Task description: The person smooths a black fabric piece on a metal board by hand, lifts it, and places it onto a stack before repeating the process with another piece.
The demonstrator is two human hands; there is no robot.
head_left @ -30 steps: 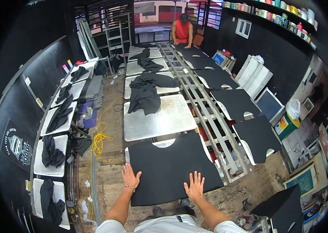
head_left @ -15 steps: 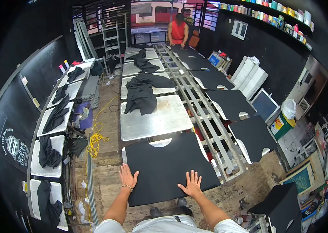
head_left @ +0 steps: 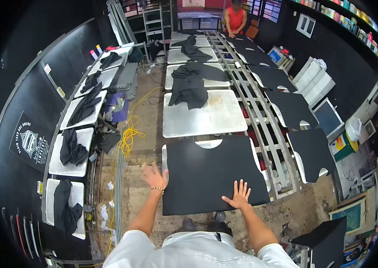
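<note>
A black T-shirt (head_left: 209, 176) is stretched flat over a board whose white rim (head_left: 257, 154) shows at the neck opening and along the sides. My right hand (head_left: 239, 196) lies open on the shirt near its lower right corner, fingers spread. At the shirt's left edge is my left hand (head_left: 154, 176), its fingers apart and smeared by motion, nothing in them. Just beyond, a bare metal platen (head_left: 204, 118) carries a crumpled black shirt (head_left: 188, 91) on its far end.
Several black shirts cover boards along the right row (head_left: 291, 107). Bunched black garments lie on white platens (head_left: 79, 158) on the left. Metal rails (head_left: 260, 120) run between the rows. A yellow cord (head_left: 130, 134) is coiled on the floor. A person in red (head_left: 235, 20) stands at the far end.
My left hand has moved outward to the shirt's left edge and is blurred. My right hand stays spread on the shirt. The view has shifted, and the scene sits further right.
</note>
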